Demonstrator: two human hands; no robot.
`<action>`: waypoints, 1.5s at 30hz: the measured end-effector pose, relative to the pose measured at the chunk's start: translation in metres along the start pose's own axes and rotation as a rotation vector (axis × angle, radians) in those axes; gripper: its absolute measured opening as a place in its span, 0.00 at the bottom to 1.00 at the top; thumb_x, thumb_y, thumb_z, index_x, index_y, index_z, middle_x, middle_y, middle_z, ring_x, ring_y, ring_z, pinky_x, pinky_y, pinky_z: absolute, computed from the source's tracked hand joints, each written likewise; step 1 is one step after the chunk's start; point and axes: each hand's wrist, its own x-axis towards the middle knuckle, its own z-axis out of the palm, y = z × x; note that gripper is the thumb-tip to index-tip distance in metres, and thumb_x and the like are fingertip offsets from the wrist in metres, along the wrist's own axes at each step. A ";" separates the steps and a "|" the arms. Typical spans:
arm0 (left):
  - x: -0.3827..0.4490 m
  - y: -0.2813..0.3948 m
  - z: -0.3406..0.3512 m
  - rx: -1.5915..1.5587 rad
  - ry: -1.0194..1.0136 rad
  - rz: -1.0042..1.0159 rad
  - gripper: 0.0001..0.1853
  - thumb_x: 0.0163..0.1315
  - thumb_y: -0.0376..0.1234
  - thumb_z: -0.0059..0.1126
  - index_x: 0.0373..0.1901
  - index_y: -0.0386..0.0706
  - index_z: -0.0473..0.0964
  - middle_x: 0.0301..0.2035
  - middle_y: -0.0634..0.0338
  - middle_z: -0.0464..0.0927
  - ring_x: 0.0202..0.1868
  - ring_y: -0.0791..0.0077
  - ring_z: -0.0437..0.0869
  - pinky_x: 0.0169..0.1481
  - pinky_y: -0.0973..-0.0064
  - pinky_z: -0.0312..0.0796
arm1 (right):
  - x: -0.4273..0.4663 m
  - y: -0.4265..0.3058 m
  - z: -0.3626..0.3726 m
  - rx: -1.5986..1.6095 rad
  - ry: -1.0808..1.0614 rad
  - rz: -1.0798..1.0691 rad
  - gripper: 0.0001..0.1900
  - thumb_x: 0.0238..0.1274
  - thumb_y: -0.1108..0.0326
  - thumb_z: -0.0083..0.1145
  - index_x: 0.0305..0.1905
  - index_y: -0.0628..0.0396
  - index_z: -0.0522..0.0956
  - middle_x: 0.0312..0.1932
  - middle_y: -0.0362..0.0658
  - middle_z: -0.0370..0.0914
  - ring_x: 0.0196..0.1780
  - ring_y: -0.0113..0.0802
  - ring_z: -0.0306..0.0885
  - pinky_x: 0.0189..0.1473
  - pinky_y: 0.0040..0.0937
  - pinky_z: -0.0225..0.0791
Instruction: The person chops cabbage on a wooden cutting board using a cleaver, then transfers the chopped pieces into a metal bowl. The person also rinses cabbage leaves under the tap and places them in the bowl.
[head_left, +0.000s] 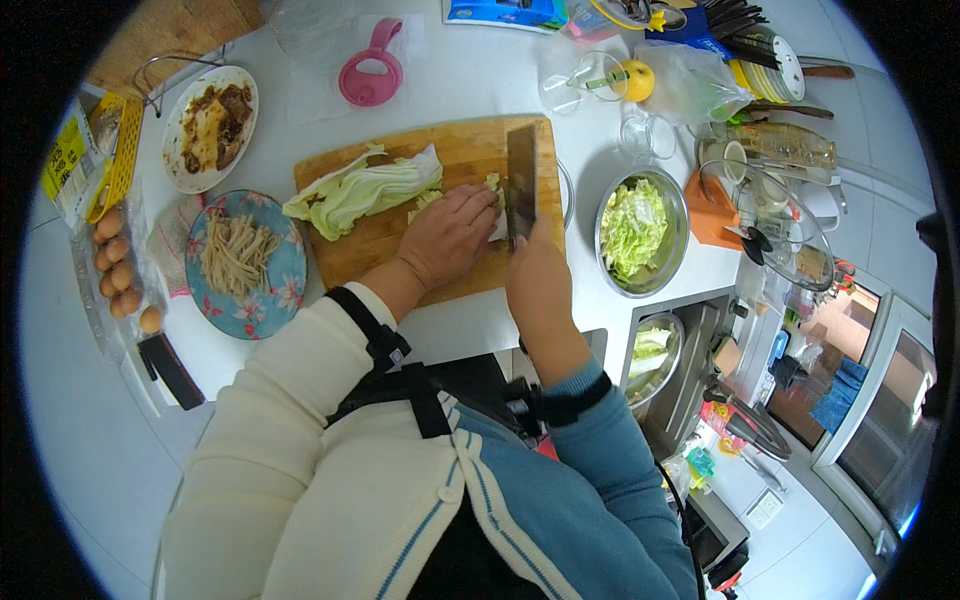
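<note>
My right hand (538, 283) grips the handle of a cleaver (522, 176), whose broad blade stands over the right part of a wooden cutting board (472, 161). Just left of the blade, my left hand (454, 234) presses on napa cabbage, with pale pieces (499, 221) showing between fingers and blade. A larger wedge of napa cabbage (375, 187) lies on the board's left half. To the right of the board, a steel bowl (681, 247) holds cut cabbage leaves (634, 229). The underside of my left hand is hidden.
Left of the board stand a blue floral plate (206, 311) of pale strips, a white plate (174, 161) with sauced food, and eggs (120, 277). A pink lid (371, 79) lies behind the board. At right are glasses (646, 135), a glass lid (795, 225) and a sink with another bowl (679, 352).
</note>
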 end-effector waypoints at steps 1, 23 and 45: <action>-0.001 0.000 0.001 0.004 0.019 -0.014 0.15 0.60 0.34 0.59 0.45 0.34 0.77 0.50 0.50 0.76 0.57 0.56 0.76 0.65 0.67 0.67 | -0.006 0.001 -0.006 0.019 0.015 -0.011 0.14 0.69 0.71 0.45 0.56 0.61 0.63 0.38 0.64 0.79 0.41 0.65 0.78 0.42 0.57 0.71; -0.013 0.000 -0.007 0.028 -0.029 -0.098 0.21 0.65 0.40 0.56 0.55 0.37 0.76 0.56 0.56 0.74 0.64 0.62 0.71 0.70 0.64 0.63 | -0.036 0.000 -0.009 -0.033 -0.137 0.072 0.14 0.71 0.70 0.44 0.57 0.62 0.62 0.37 0.66 0.79 0.39 0.64 0.80 0.39 0.57 0.72; -0.015 -0.003 -0.005 -0.047 0.003 -0.094 0.19 0.60 0.33 0.58 0.52 0.32 0.74 0.53 0.51 0.74 0.62 0.57 0.72 0.68 0.65 0.64 | 0.014 -0.014 0.013 0.084 0.034 -0.083 0.13 0.71 0.70 0.47 0.54 0.64 0.64 0.38 0.67 0.77 0.42 0.68 0.76 0.41 0.56 0.70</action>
